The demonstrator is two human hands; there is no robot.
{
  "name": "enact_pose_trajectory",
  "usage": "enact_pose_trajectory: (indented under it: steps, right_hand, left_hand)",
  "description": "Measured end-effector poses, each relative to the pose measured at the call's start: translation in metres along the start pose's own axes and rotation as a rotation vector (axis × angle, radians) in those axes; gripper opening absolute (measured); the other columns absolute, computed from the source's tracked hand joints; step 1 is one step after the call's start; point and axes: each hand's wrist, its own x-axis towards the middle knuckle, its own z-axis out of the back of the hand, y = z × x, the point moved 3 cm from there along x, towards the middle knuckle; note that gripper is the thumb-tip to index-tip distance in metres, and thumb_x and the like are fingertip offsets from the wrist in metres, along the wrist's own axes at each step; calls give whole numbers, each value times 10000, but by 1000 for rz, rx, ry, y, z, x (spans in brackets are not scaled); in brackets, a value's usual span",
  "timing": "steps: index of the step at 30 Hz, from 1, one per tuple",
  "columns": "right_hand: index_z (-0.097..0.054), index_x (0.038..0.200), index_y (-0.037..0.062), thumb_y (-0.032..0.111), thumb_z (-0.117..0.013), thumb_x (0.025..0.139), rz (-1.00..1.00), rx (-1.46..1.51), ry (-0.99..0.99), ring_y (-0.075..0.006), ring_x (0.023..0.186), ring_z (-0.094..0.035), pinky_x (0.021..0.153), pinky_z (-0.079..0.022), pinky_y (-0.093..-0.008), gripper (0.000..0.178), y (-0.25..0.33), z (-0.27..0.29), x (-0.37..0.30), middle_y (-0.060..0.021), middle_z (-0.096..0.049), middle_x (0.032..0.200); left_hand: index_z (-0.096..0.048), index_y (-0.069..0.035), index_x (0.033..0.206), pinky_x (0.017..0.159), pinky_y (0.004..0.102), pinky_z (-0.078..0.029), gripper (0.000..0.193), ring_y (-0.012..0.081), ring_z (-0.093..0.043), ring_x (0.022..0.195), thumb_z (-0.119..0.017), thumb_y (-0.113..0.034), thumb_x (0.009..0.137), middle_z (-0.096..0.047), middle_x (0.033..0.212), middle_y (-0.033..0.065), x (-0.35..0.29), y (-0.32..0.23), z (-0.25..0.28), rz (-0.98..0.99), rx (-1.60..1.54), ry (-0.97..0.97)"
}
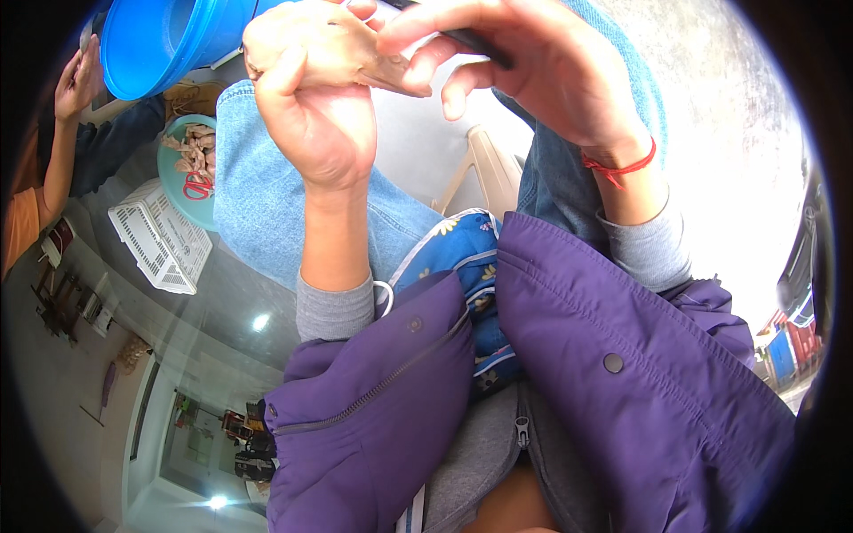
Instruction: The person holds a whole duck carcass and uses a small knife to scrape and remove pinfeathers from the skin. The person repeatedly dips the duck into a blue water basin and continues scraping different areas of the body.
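Observation:
My left hand (306, 107) is closed around a pale, raw piece of meat (342, 49) held up over my lap. Beside it, my right hand (524, 67) grips a dark, slim tool handle (475, 44), its end against the meat; the blade is hidden. A red string circles my right wrist (622, 164). Both forearms come out of purple jacket sleeves over grey cuffs. Under the hands are my knees in blue jeans (258, 195).
A blue plastic bucket (155, 40) stands at top left. A teal bowl (178, 178) holds more pale meat pieces and red-handled scissors (197, 186). A white slatted crate (160, 235) lies on the shiny floor. Another person's hand (75, 80) reaches in at far left.

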Motion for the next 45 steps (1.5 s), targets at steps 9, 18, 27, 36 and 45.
enact_pose_trajectory:
  steps: [9, 18, 27, 36, 45]
  right_hand:
    - [-462, 1490, -14, 56, -520, 1065, 180, -416, 26, -126, 887, -627, 820, -520, -259, 435, -29, 14, 7, -99, -650, 1129]
    - [-715, 1067, 6, 136, -679, 992, 269, -1026, -202, -131, 776, -621, 695, -491, -278, 154, -12, 6, -2, -61, -701, 888]
    - [-723, 1087, 59, 48, -760, 816, 805, -1308, -190, -284, 799, -656, 714, -521, -358, 273, -17, -7, 1, -79, -672, 885]
    - [-736, 1058, 65, 36, -766, 771, 849, -1360, -214, -274, 783, -650, 699, -514, -355, 289, -16, -7, 0, -62, -672, 871]
    - [-731, 1054, 63, 34, -755, 804, 819, -1368, -244, -281, 760, -659, 673, -521, -357, 252, -19, -3, 1, -83, -672, 853]
  left_hand:
    - [-563, -41, 1198, 1157, 532, -409, 361, 328, -549, 1288, -478, -290, 951, -647, 1205, 178, 2, -3, -5, -16, -25, 54]
    - [-557, -57, 1249, 1144, 555, -418, 401, 340, -576, 1270, -486, -299, 937, -614, 1279, 210, -7, 0, -1, 135, -109, -15]
    - [-546, -42, 1282, 1147, 558, -417, 434, 354, -558, 1288, -497, -297, 935, -587, 1335, 236, -4, 2, 1, 87, -84, -24]
    - [-516, -45, 1302, 924, 440, -517, 486, 292, -609, 1046, -545, -377, 948, -590, 1200, 182, -8, -1, -27, 4, -67, -114]
    - [-497, -52, 1304, 1005, 476, -468, 503, 313, -569, 1124, -590, -338, 901, -554, 1249, 165, -12, -8, -25, 108, -164, -63]
